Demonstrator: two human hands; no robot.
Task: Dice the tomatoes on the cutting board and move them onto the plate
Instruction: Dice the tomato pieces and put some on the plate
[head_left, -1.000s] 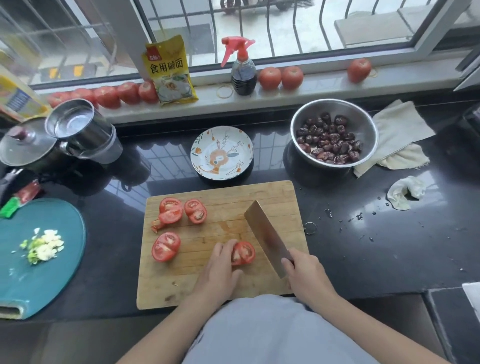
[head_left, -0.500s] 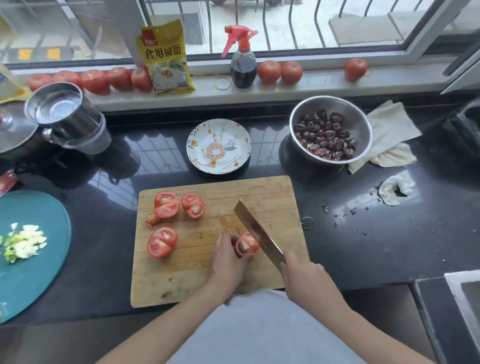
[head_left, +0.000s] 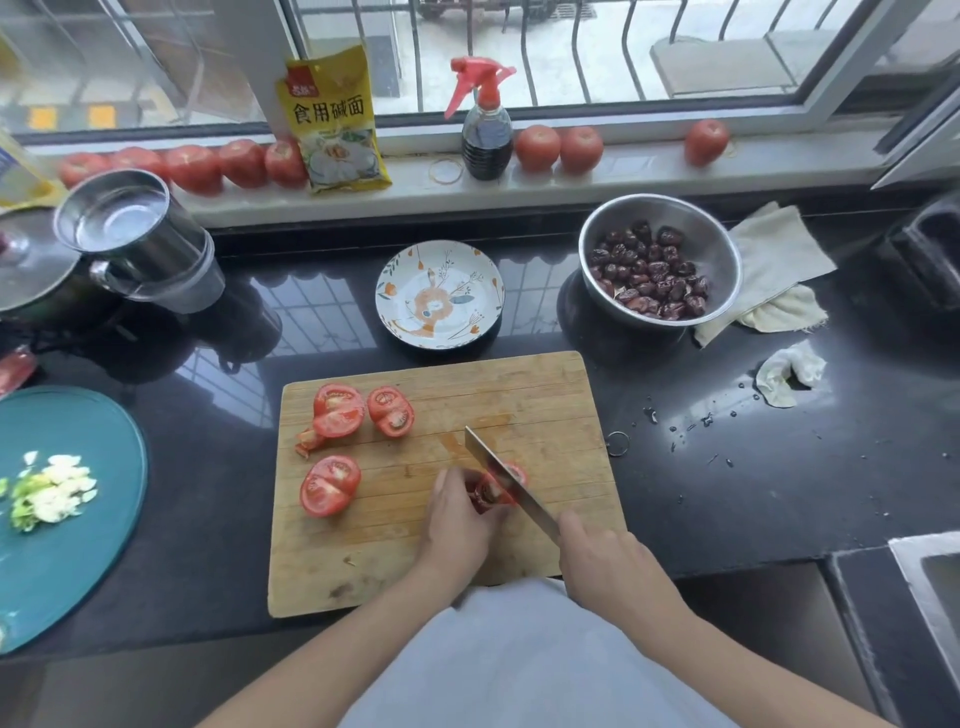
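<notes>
A wooden cutting board (head_left: 545, 395) lies on the black counter. My left hand (head_left: 457, 525) holds a tomato piece (head_left: 493, 488) steady near the board's middle. My right hand (head_left: 608, 566) grips the handle of a cleaver (head_left: 506, 480), whose blade stands edge-down in that piece. More cut tomato pieces lie on the board's left: two at the back (head_left: 337, 413) (head_left: 390, 410) and one nearer me (head_left: 330, 484). The patterned plate (head_left: 439, 293) sits beyond the board with nothing on it.
A steel bowl of dark dried fruit (head_left: 657, 260) and cloths (head_left: 774, 265) stand at the back right. A teal board with chopped garlic (head_left: 57, 499) lies left, steel pots (head_left: 135, 234) behind it. Whole tomatoes, a spray bottle (head_left: 485, 124) and a yellow packet (head_left: 332, 119) line the sill.
The cleaver has swung from lying flat beside the tomato piece to edge-down and cut into it. My left hand has closed in on the piece.
</notes>
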